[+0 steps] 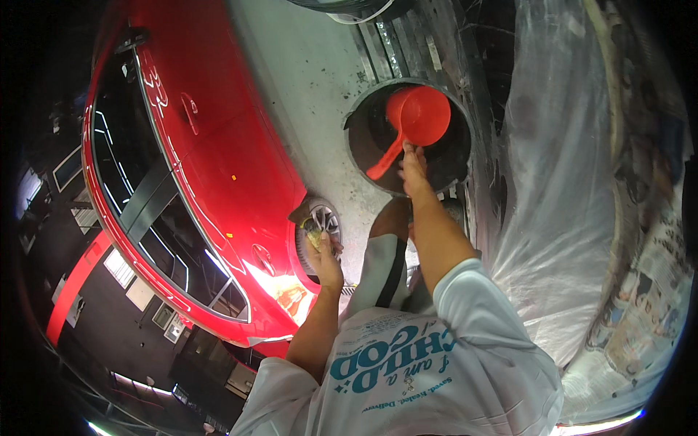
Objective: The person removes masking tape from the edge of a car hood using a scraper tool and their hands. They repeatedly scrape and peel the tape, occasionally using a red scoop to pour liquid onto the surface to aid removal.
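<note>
A red plastic dipper (pixel 425 116) with a long handle lies tilted within the mouth of a dark round bucket (pixel 352 138). My right hand (pixel 413 172) reaches over the bucket's near side, its fingers closed at the dipper where the cup meets the handle. The handle's far end sticks out free to the left of my fingers. My left hand (pixel 326 260) is closed on a small yellowish piece (pixel 313 234) with dark patches, whose kind I cannot make out. That hand is in front of the wheel (pixel 326 218) of a red car (pixel 218 160).
The car fills the left side, its rear quarter shining. Grey floor (pixel 305 80) runs between car and bucket. Metal strips (pixel 389 47) lie beyond the bucket, and another container (pixel 349 11) shows at the top edge. Clear plastic sheeting (pixel 545 167) hangs along the right, beside newspaper (pixel 651 283).
</note>
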### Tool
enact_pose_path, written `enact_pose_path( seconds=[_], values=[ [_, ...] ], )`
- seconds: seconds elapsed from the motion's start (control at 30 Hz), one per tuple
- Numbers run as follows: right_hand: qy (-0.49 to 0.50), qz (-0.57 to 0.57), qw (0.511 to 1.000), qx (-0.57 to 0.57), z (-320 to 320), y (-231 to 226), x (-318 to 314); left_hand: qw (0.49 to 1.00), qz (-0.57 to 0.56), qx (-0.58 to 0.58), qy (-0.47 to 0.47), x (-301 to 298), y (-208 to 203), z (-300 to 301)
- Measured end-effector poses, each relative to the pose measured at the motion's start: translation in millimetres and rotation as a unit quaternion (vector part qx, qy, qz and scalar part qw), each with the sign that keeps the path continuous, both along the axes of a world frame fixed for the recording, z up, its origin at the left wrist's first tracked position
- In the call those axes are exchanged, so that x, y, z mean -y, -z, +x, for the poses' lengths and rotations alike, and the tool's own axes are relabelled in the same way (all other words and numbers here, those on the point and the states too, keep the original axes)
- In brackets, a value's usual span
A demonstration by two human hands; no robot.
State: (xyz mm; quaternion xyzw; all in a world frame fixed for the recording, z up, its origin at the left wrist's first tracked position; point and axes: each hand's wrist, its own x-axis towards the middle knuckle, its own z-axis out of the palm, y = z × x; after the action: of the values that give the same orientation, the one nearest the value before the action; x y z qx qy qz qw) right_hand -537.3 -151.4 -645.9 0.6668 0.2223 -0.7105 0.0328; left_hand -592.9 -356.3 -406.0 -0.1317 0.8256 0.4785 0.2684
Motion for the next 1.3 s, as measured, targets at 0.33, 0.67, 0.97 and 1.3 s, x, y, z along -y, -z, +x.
enact_pose_path(
  seconds=[0.33,0.67,0.97,1.3],
  values=[
    [0.185,0.027,0.982,-0.038,-24.3,-89.2,-13.6,0.996,-0.021,-0.004,0.087,-28.3,45.6,-8.3],
    [-0.456,0.198,0.864,0.085,-3.6,-43.9,-50.9,0.980,0.083,0.051,0.176,-105.9,78.8,-37.8],
    [-0.334,0.184,0.924,0.037,5.6,-46.2,-60.0,0.984,0.104,0.079,0.118,-105.8,58.6,-53.1],
    [-0.164,0.378,0.904,-0.115,82.4,-222.6,-46.0,0.994,0.099,0.041,0.031,-117.1,-40.9,-103.1]
  ],
)
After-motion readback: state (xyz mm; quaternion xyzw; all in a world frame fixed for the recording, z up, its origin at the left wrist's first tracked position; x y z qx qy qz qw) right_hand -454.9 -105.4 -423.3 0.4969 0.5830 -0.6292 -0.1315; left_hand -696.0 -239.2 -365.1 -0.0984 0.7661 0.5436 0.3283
